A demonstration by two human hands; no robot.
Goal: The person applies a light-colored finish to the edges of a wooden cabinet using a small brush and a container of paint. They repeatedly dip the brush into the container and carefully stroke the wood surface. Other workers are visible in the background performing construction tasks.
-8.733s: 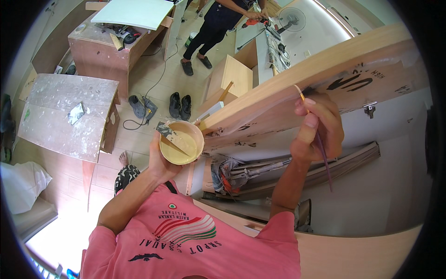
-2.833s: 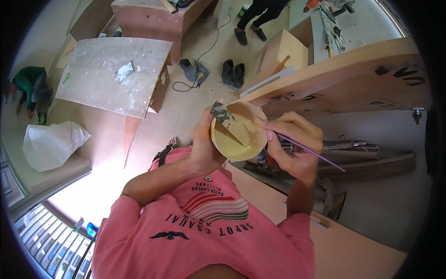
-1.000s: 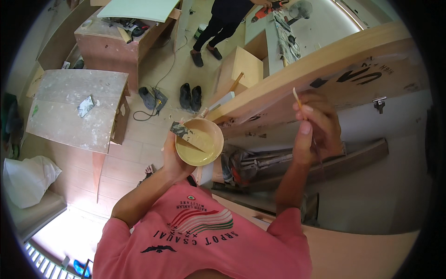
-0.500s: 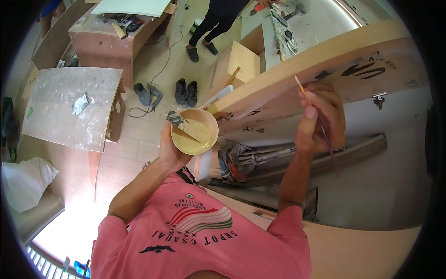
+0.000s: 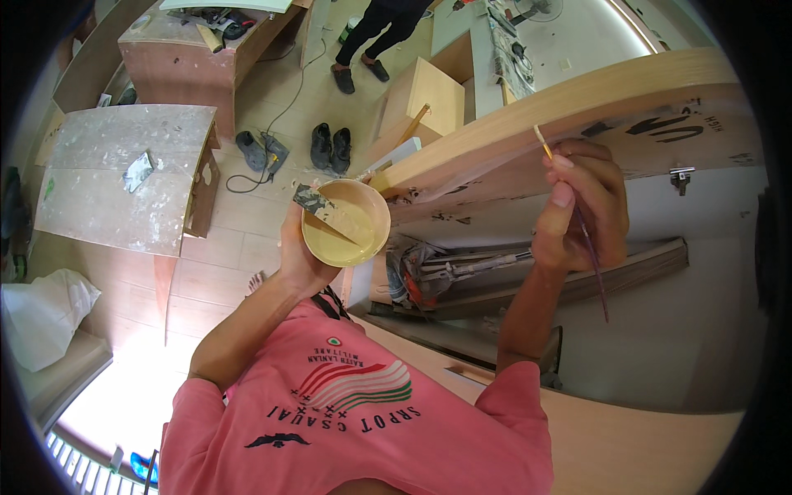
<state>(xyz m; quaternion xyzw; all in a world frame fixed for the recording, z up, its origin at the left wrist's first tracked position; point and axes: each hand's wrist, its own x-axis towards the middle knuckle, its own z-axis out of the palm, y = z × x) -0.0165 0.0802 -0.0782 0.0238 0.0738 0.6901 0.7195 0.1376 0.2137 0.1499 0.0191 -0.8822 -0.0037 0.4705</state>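
Observation:
In my left hand (image 5: 302,262) is a round tub (image 5: 373,241) of cream-coloured paint, gripped around its side. A flat stick with dark smears (image 5: 323,208) leans in the tub, one end in the paint and the other over the rim. My right hand (image 5: 587,202) is closed on a thin paintbrush (image 5: 591,244), pinched between thumb and fingers. Its pale-coated tip points up and lies close to the edge of a long curved wooden panel (image 5: 483,139). Whether the tip touches the wood I cannot tell.
Beneath the panel is an open compartment with tools and a bag (image 5: 412,276). A paint-spotted board (image 5: 124,177) stands at left. Black shoes (image 5: 332,148), a corded power tool (image 5: 276,155) and a wooden box (image 5: 421,99) are on the floor. Another person (image 5: 375,37) stands at the far side.
My right hand and the brush have shifted slightly right along the panel edge. The tub has risen a little in view, still in my left hand.

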